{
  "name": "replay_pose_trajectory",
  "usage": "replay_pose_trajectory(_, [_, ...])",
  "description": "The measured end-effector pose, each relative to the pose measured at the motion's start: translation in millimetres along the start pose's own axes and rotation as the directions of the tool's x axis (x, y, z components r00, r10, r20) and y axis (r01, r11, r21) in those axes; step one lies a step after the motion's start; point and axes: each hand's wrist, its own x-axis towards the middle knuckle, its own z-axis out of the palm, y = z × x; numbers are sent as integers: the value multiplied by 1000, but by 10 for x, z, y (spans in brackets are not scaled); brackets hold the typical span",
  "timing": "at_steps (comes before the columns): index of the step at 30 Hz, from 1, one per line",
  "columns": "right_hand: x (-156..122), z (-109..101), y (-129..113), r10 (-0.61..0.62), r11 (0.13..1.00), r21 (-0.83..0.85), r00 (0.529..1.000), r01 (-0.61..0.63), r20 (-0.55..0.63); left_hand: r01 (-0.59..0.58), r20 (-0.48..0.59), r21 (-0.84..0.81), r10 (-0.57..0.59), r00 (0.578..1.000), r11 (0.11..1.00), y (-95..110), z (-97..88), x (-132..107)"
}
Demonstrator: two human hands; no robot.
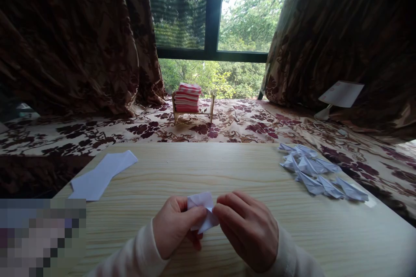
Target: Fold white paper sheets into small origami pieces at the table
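Note:
A small piece of folded white paper (pixel 202 201) is held up over the middle of the table's near side. My left hand (pixel 175 225) grips it from the left, thumb lying across its front and fingers behind. At its right edge, my right hand (pixel 248 227) pinches the paper between thumb and bent fingers. Creases and a pointed lower flap show on the paper. The right fingertips partly cover its edge, and the fingers behind it are mostly hidden.
Flat white sheets (pixel 104 173) lie at the left of the wooden table (pixel 195 160). Several folded paper shapes (pixel 312 169) are grouped at the right edge. Beyond stand a small wooden rack (pixel 212 108) with folded striped cloths (pixel 187 97) and a lamp (pixel 341 94). Pixelation hides the lower left corner.

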Motion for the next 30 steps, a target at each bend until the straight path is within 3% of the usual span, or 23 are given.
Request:
replay_pose_trajectory(14, [-18, 34, -20, -24, 996, -86, 1000, 23, -15, 9, -56, -21, -11, 998, 1000, -1, 38, 8])
replay_pose_trajectory(18, [-29, 43, -7, -17, 1000, -16, 1000, 17, -20, 15, -29, -109, -18, 999, 994, -36, 10, 23])
replay_pose_trajectory(30, [-79, 50, 23, -74, 996, -50, 997, 73, -15, 51, 23, -327, -46, 999, 943, -60, 24, 28])
